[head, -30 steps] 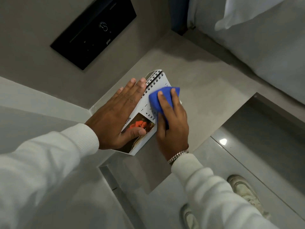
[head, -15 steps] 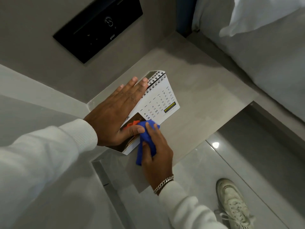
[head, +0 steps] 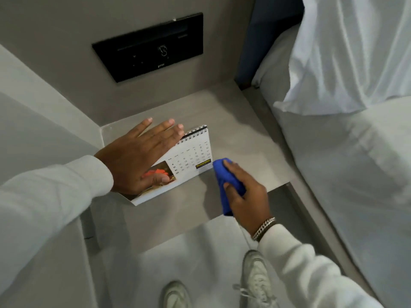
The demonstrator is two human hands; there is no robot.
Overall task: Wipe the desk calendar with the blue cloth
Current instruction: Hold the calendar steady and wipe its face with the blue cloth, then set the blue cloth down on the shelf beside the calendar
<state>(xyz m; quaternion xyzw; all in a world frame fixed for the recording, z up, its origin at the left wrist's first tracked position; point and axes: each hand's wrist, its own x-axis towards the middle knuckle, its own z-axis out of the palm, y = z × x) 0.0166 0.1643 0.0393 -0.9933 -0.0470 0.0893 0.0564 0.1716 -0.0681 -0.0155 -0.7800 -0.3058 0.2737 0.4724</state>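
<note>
A white spiral-bound desk calendar (head: pixel 191 158) with a date grid and an orange photo lies on the grey bedside shelf (head: pixel 240 134). My left hand (head: pixel 142 156) rests flat on its left half, fingers spread, thumb over the photo. My right hand (head: pixel 246 194) grips a bunched blue cloth (head: pixel 226 178). The cloth's tip sits just off the calendar's lower right corner, on the shelf surface. A silver bracelet circles my right wrist.
A black control panel (head: pixel 151 47) is set in the wall behind the shelf. A bed with white sheets and a pillow (head: pixel 347 63) borders the shelf on the right. My white shoes (head: pixel 255 278) stand on the tiled floor below.
My right hand swept the blue cloth from the calendar's top down to its lower edge, then right, off the lower right corner. My left hand stayed on the calendar.
</note>
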